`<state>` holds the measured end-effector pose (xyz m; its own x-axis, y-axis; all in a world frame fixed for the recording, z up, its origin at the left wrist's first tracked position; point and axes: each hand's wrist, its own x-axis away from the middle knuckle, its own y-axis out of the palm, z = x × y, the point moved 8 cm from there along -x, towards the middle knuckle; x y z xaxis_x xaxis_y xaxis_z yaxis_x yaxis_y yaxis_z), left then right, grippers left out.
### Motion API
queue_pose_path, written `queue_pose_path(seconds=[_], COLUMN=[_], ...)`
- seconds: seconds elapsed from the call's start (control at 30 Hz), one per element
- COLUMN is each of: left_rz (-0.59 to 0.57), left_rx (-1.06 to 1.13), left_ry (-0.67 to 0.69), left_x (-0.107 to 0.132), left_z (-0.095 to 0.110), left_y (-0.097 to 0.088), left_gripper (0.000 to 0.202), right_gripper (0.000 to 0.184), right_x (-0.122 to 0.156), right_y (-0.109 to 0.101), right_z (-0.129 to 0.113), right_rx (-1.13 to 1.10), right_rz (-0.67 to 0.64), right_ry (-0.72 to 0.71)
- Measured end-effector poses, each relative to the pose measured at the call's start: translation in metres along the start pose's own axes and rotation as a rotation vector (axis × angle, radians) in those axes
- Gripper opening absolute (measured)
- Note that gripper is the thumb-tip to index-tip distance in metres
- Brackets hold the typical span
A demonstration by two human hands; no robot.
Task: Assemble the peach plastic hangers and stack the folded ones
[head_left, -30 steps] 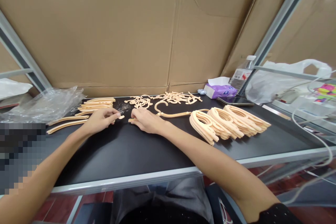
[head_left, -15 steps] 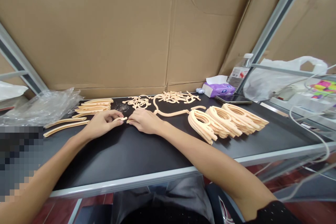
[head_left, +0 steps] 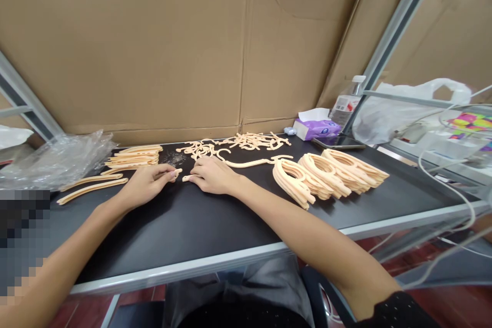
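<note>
My left hand (head_left: 148, 183) pinches a small beige piece (head_left: 178, 172) between thumb and fingertips, its end pointing up and right. Just right of it, my right hand (head_left: 215, 175) has its fingers closed on a beige strip; only the strip's rounded end (head_left: 186, 178) shows past the thumb. A small gap separates the two ends. Behind my right hand lies a long, thin beige arm (head_left: 249, 164) with a curved hook at its left; whether it joins the held strip is hidden. Beyond my hands lies a heap of small beige hooked pieces (head_left: 253, 141).
Stacked beige strips (head_left: 134, 156) and two loose strips (head_left: 94, 190) lie left, near clear plastic wrap (head_left: 77, 161). Stacks of beige looped pieces (head_left: 294, 184) stand right. Behind them are a purple tissue pack (head_left: 317, 129), a phone (head_left: 338, 142) and a bottle (head_left: 346, 107). Cardboard (head_left: 154, 51) walls the back.
The piece in my left hand has tilted upward. The hook and long arm behind my right hand have turned and lie flatter. The whole view has shifted slightly.
</note>
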<state>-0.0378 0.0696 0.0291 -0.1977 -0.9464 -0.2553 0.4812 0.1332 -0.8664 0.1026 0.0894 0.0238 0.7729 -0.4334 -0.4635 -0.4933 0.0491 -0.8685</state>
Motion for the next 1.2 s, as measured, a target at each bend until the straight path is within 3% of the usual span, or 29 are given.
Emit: queue_pose_path(seconds=[0.33,0.53,1.2], left_rz=[-0.014,-0.007,0.002], left_rx=[-0.003,-0.015,-0.113], left_ry=[0.028,0.041,0.107], left_x=[0.001,0.002,0.002], left_z=[-0.002,0.001,0.013], left_y=[0.007,0.006,0.005], left_gripper=[0.043,0.042,0.041], right_gripper=[0.01,0.007,0.009], right_x=[0.0,0.0,-0.001], right_y=[0.004,0.002,0.007], right_z=[0.0,0.001,0.001], right_rx=[-0.107,-0.158,-0.186], right_rz=[0.028,0.026,-0.006], right_ry=[-0.052,0.002,-0.024])
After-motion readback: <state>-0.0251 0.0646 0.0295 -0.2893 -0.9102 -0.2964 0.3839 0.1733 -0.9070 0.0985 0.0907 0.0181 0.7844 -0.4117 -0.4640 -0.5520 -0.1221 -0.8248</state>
